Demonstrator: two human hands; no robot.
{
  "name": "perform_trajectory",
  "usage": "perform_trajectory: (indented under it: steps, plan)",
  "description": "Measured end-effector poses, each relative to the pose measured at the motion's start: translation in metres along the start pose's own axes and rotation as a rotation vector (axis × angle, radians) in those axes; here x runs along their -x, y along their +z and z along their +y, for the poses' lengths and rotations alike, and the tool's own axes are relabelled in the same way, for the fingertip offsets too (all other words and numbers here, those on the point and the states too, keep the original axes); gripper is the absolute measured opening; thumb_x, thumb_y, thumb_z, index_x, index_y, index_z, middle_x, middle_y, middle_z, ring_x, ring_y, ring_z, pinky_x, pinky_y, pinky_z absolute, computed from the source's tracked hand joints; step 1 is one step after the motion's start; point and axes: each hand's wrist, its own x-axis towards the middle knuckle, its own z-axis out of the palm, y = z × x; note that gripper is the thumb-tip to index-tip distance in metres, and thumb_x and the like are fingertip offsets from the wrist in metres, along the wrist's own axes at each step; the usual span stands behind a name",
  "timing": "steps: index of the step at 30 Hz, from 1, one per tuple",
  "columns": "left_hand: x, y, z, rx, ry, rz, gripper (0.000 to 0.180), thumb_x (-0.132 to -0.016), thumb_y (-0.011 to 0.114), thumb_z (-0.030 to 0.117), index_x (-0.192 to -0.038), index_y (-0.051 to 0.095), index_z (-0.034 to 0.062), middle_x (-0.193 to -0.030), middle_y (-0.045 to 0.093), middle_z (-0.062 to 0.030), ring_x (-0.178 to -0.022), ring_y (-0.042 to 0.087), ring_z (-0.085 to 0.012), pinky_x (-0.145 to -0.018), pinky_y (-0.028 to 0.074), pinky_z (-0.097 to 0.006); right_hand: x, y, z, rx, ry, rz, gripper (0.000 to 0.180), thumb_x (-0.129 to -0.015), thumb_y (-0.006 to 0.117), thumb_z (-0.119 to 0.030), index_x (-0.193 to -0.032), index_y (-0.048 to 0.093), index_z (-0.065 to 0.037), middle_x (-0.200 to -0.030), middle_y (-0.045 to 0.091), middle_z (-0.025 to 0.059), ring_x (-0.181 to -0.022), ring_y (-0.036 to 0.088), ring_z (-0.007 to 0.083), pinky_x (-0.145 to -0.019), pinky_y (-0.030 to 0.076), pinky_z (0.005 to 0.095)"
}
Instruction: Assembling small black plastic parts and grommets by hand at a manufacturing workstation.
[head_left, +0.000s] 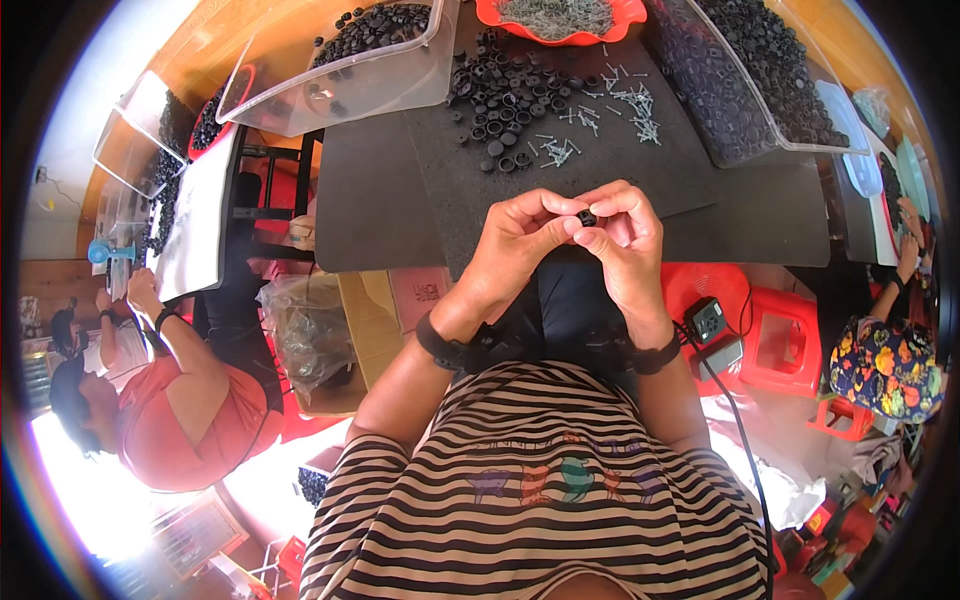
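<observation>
Between the fingertips of both hands, just above the table's near edge, is a small round black plastic part (587, 216). My left hand (518, 238) pinches it from the left with thumb and forefinger. From the other side, my right hand (628, 240) closes thumb and fingers on it. Its far details are too small to make out. Beyond my hands, a heap of black plastic caps and rings (505, 105) lies on the dark table (370, 200). Loose silver screws (640, 112) are scattered to the right of that heap.
A clear bin (350, 100) with black parts stands at the far left, another bin (740, 110) at the far right. A red dish (560, 38) of screws sits between them. A red stool (785, 340) and cardboard box (372, 325) flank me. People sit at both sides.
</observation>
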Motion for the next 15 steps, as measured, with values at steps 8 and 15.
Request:
perform_trajectory:
  steps: [8,15]
  plan:
    - [0.000,-0.002,0.001,-0.043,0.050,-0.012,0.014,-0.093,0.059,0.007,-0.104,0.064,0.0001,-0.099,0.066,-0.0045,-0.091,0.060,-0.0090,-0.083,0.051,-0.026,0.001,0.006,0.003,0.037,-0.085,0.027,0.023,-0.078,0.068,0.010,-0.092,0.054,-0.003,-0.099,0.055,0.0096,-0.091,0.056,0.0144,-0.082,0.047,0.0271]
    - [0.003,-0.001,0.002,-0.079,0.062,0.015,0.013,-0.092,0.060,0.004,-0.103,0.067,0.0004,-0.100,0.067,-0.0049,-0.092,0.061,-0.0091,-0.083,0.051,-0.026,0.002,0.011,0.003,-0.009,-0.095,0.024,0.020,-0.081,0.065,0.010,-0.090,0.051,-0.001,-0.096,0.054,0.0104,-0.090,0.062,0.0173,-0.082,0.053,0.0303]
